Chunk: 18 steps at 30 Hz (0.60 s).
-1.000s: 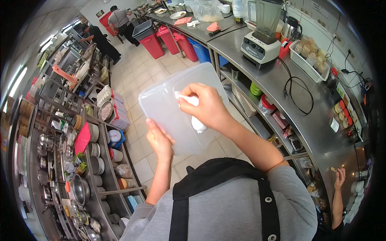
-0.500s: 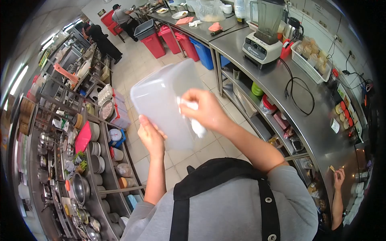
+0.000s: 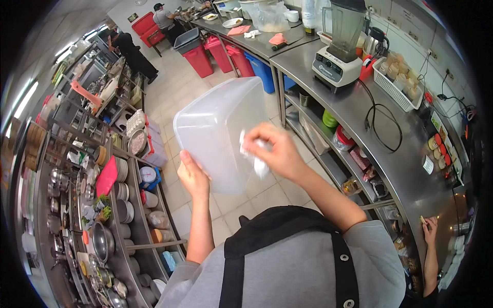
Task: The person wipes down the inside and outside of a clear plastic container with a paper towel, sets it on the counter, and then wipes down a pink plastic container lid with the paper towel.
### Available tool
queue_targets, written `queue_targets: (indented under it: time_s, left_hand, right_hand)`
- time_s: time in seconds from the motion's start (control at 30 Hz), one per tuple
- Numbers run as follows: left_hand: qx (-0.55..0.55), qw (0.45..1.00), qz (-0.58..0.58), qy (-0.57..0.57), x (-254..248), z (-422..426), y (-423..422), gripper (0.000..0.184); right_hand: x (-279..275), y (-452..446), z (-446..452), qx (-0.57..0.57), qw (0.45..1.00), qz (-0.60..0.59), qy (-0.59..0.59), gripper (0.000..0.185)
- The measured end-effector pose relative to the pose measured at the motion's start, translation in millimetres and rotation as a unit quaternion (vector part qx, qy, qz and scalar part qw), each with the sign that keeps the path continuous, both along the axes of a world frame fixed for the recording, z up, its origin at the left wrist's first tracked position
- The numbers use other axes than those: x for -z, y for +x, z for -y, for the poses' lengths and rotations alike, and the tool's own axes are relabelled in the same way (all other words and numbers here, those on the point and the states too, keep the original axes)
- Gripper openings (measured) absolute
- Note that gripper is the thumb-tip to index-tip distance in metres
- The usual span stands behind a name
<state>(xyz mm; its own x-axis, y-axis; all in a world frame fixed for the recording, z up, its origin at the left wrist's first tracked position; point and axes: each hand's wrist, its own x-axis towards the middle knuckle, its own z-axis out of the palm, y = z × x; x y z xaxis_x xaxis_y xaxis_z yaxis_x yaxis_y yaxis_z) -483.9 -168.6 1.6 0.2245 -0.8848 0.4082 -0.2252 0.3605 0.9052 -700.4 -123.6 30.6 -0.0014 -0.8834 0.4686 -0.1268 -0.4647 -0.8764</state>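
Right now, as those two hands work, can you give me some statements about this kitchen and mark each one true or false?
1. The left hand grips a translucent container. True.
2. The right hand holds a metal spoon. False: it holds a crumpled white cloth or wipe.
3. The blender stands on the steel counter. True.
4. The blue bin stands on top of the counter. False: it is lower down, beside a red bin.
5. The white basket holds several small containers. True.
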Motion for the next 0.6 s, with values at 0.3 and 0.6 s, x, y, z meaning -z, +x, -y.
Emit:
queue_targets:
  time_s: [0.3, 0.6]
  left_hand:
    - [0.066, 0.995, 0.023, 0.074, -12, -15, -5, 0.059]
    - [0.103, 0.989, 0.042, 0.102, -34, -28, -7, 0.06]
  right_hand:
    - [-18, -19, 17, 0.132, 0.873, -0.251, -0.397, 0.027]
    - [-34, -36, 22, 0.094, 0.887, -0.19, -0.411, 0.03]
